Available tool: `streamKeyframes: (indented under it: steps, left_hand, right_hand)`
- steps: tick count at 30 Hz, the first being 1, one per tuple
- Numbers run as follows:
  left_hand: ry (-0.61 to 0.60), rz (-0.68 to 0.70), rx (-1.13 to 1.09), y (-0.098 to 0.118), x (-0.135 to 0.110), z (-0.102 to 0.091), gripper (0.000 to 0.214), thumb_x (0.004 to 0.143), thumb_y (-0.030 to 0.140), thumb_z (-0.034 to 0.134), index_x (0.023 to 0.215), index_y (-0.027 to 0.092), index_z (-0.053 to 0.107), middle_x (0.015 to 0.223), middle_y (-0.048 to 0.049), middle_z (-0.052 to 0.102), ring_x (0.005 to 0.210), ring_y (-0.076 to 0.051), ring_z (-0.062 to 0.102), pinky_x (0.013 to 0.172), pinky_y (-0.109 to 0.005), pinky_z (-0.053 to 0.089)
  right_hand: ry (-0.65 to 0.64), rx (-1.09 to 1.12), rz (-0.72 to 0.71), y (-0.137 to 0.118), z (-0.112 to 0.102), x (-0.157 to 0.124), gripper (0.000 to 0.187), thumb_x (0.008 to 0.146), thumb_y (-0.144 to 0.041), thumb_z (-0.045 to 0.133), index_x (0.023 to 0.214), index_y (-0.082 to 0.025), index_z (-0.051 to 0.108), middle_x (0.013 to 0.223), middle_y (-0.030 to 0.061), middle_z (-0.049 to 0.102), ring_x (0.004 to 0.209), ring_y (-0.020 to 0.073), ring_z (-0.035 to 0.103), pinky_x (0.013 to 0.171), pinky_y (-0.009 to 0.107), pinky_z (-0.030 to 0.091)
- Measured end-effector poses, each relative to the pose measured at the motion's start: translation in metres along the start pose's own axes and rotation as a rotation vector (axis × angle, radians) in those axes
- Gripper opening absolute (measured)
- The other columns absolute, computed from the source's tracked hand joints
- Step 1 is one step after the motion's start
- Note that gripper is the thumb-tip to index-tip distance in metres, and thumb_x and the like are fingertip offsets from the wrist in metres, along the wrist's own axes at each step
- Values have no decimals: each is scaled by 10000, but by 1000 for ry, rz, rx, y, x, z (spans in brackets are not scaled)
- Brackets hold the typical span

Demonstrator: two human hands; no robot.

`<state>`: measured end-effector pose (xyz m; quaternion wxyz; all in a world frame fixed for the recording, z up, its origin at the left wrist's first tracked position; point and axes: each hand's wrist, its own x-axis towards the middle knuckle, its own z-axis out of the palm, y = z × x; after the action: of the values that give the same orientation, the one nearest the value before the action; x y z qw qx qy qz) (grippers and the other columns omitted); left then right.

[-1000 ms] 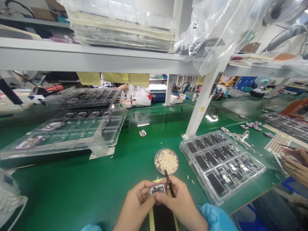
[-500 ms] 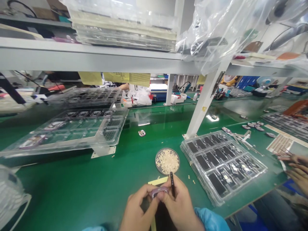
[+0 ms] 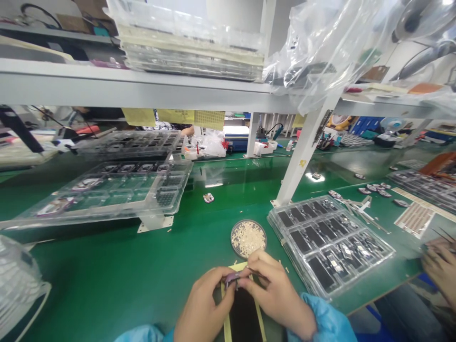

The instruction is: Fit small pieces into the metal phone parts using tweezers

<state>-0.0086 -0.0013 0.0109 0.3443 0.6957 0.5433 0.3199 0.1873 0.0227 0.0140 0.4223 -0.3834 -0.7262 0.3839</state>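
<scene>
My left hand (image 3: 203, 304) and my right hand (image 3: 276, 289) meet low in the middle, both pinching a small purple-edged part (image 3: 232, 277) between the fingertips. The right hand also carries dark tweezers (image 3: 258, 273), lying almost flat toward the part. Under the hands lies a black strip on yellow backing (image 3: 244, 311). Just beyond them stands a round dish of small pale pieces (image 3: 248, 237).
A clear tray of dark parts (image 3: 329, 242) lies to the right. A raised clear tray (image 3: 107, 190) stands at the left. A loose small part (image 3: 208, 197) lies on the green mat. Another person's hand (image 3: 440, 266) works at the far right. A white shelf post (image 3: 299, 156) rises behind.
The tweezers have tipped from upright to nearly flat. The part has turned edge-on between my fingers. The other person's hand has drawn back to the right.
</scene>
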Motion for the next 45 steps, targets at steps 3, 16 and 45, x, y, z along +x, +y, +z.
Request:
streamKeyframes:
  steps: [3, 16, 45]
  left_hand:
    - [5, -9, -15, 2, -1, 2, 172, 927, 178, 533, 997, 239, 677, 935, -9, 703, 868, -188, 634, 797, -274, 455]
    - [33, -58, 32, 7, -2, -2, 230, 818, 76, 546, 932, 216, 688, 874, -27, 678, 846, -211, 614, 782, -304, 436]
    - [252, -53, 157, -60, 42, -48, 266, 959, 283, 518, 1182, 233, 653, 937, -39, 681, 869, -230, 642, 844, -380, 505]
  right_hand:
    - [-53, -69, -75, 7, 1, -3, 46, 982, -246, 701, 964, -220, 734, 851, 15, 578, 751, 176, 575, 663, 274, 423]
    - [-162, -155, -76, 18, 5, -5, 127, 1043, -215, 564, 981, -233, 674, 875, 19, 552, 766, 181, 583, 672, 278, 425]
    - [30, -364, 75, 44, -37, 9, 201, 1060, -362, 502, 969, -239, 631, 972, 31, 589, 906, 222, 607, 806, 298, 458]
